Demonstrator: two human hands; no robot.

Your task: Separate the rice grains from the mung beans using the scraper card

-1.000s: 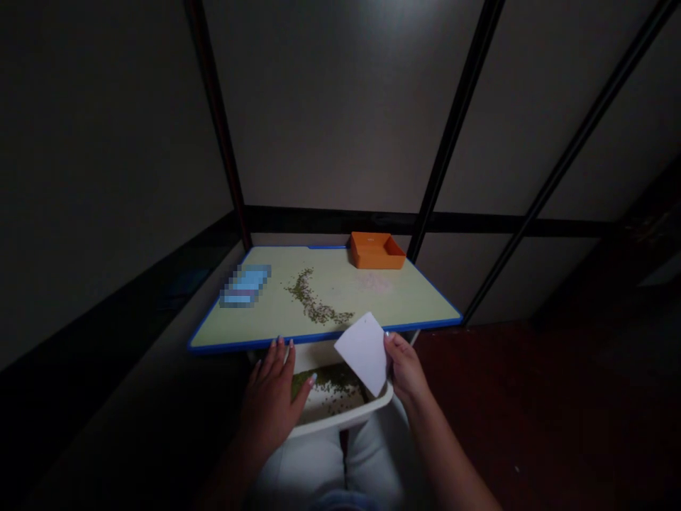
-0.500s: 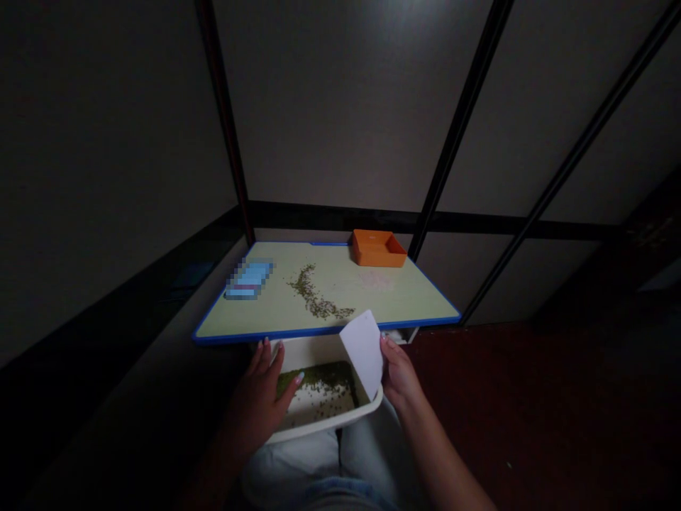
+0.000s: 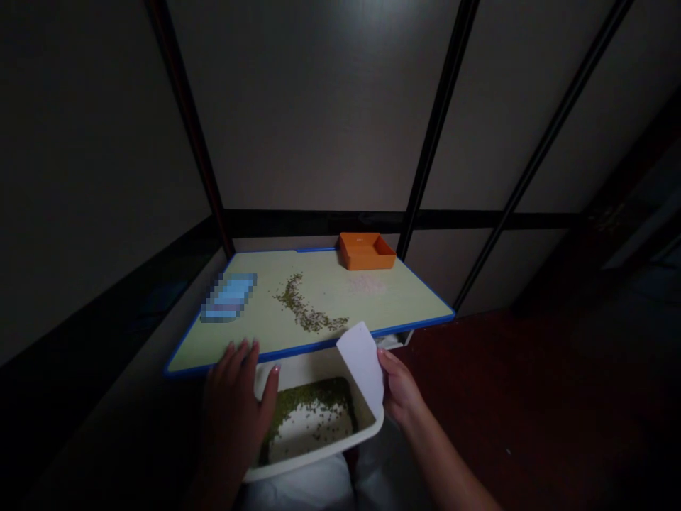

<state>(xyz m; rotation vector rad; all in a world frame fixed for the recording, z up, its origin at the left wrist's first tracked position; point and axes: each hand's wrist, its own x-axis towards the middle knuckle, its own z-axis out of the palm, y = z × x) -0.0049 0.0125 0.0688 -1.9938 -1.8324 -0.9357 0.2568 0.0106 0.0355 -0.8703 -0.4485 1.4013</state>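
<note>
A cream plastic tub [image 3: 322, 458] rests on my lap below the table edge, with small green-brown bits [image 3: 313, 397] heaped along its far and side parts and scattered over its floor. My right hand [image 3: 399, 387] pinches a stiff white card [image 3: 363, 362] by its edge, over the tub's right side. My left hand [image 3: 239, 397] has its fingers stretched out at the tub's left side, fingertips at the table's front edge; whether it touches the rim I cannot tell. A curved trail of similar bits [image 3: 306, 312] lies on the tabletop.
The pale green table [image 3: 266, 341] has a blue edge. At its back right stands an orange box [image 3: 367, 252], with a faint pinkish patch [image 3: 367, 284] in front of it. A pixelated light-blue flat object [image 3: 228, 298] lies at the left. Dark panels rise behind.
My left hand has moved left, from over the tub's left part towards the table edge. My right hand still holds the card over the tub's right side. The view has shifted slightly.
</note>
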